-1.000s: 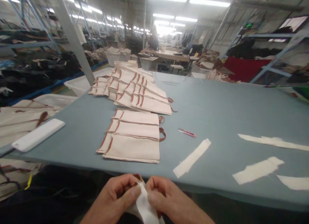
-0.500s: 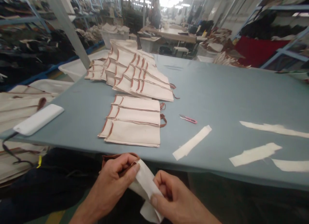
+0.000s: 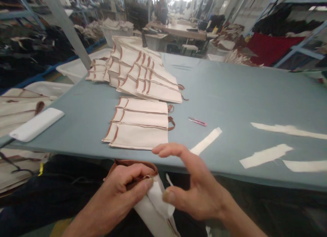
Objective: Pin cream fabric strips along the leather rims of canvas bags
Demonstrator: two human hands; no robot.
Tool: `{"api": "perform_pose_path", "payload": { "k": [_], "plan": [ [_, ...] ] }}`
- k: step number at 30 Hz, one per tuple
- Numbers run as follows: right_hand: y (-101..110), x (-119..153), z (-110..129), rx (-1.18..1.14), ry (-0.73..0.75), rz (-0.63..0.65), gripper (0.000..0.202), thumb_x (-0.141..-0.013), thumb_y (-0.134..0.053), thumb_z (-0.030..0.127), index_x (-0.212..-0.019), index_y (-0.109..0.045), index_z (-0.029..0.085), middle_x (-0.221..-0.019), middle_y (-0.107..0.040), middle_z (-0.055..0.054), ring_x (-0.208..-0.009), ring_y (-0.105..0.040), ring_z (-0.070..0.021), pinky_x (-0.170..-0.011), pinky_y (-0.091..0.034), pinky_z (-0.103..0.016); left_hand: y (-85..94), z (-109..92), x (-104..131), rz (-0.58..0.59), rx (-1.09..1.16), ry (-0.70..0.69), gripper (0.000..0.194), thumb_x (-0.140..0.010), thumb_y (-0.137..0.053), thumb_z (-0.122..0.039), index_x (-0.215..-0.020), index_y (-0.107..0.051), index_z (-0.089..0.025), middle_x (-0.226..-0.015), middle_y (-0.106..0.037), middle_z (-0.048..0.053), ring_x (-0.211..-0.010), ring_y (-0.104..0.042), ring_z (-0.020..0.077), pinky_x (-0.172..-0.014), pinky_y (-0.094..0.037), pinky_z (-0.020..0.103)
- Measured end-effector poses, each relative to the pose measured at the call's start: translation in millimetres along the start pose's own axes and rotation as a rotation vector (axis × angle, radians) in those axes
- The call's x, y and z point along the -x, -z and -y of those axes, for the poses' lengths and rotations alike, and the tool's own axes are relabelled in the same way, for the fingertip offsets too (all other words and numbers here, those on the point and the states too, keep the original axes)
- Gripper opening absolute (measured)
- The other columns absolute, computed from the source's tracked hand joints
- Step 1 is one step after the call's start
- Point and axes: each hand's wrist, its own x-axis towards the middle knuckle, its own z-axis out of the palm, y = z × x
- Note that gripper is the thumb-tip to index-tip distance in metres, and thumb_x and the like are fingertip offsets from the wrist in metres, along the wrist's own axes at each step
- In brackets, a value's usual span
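Observation:
My left hand (image 3: 127,192) pinches the brown-edged top of a cream fabric piece (image 3: 150,216) below the table's front edge. Just to its right, my right hand (image 3: 196,182) is raised with thumb and fingers wide apart, the thumb by a loose white flap of the piece. On the blue-grey table (image 3: 230,97), cream pieces with brown trim (image 3: 143,136) lie overlapped in front of a larger pile (image 3: 130,66). Pink-handled thread snips (image 3: 197,121) rest right of them, behind a cream strip (image 3: 208,140).
More cream strips (image 3: 267,156) lie at the right of the table. A white elongated device (image 3: 37,124) with a dark cable sits at the left corner. Plastic bins (image 3: 73,68) and a slanted metal post (image 3: 67,29) stand at the left.
My right hand has let go of the white flap, opened and risen. The fabric piece hangs lower from my left hand. The view has shifted slightly.

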Motion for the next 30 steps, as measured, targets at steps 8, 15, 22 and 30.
{"api": "perform_pose_path", "payload": {
  "k": [8, 15, 22, 30],
  "plan": [
    [-20.4, -34.7, -8.2, 0.219, 0.137, 0.328, 0.031, -0.084, -0.082, 0.046, -0.098, -0.069, 0.021, -0.077, -0.072, 0.002, -0.068, -0.064, -0.0137, -0.067, -0.041, -0.025, 11.9, -8.5, 16.7, 0.091, -0.071, 0.015, 0.032, -0.1, -0.056, -0.041, -0.084, -0.077, -0.022, -0.089, -0.08, 0.001, -0.085, -0.071, 0.0207, -0.075, -0.05, 0.021],
    [-9.6, -29.9, -1.3, 0.394, -0.063, 0.429, 0.016, -0.081, -0.079, 0.032, -0.08, -0.069, 0.019, -0.067, -0.066, 0.002, -0.06, -0.054, -0.0123, -0.06, -0.033, -0.024, 2.0, 7.0, 10.6, 0.102, -0.078, 0.078, 0.022, -0.1, -0.058, -0.034, -0.088, -0.073, -0.024, -0.087, -0.078, -0.001, -0.081, -0.07, 0.0179, -0.068, -0.049, 0.02],
    [-12.3, -26.7, -6.8, 0.308, -0.141, 0.439, 0.005, -0.07, -0.069, 0.015, -0.072, -0.068, 0.02, -0.064, -0.06, 0.004, -0.06, -0.05, -0.0114, -0.06, -0.034, -0.024, -7.2, 19.6, 17.4, -0.071, -0.185, -0.068, 0.013, -0.099, -0.064, -0.03, -0.089, -0.072, -0.026, -0.08, -0.076, -0.003, -0.07, -0.069, 0.0147, -0.063, -0.049, 0.019],
    [-18.2, -17.2, -15.5, -0.008, -0.209, 0.368, 0.006, -0.066, -0.059, 0.014, -0.067, -0.063, 0.019, -0.066, -0.057, 0.005, -0.061, -0.05, -0.0102, -0.061, -0.038, -0.021, -16.8, 33.5, 33.9, -0.208, -0.422, -0.514, 0.035, -0.096, -0.059, -0.007, -0.12, -0.068, -0.031, -0.104, -0.083, 0.001, -0.09, -0.079, 0.0193, -0.083, -0.06, 0.021]
  ]
}}
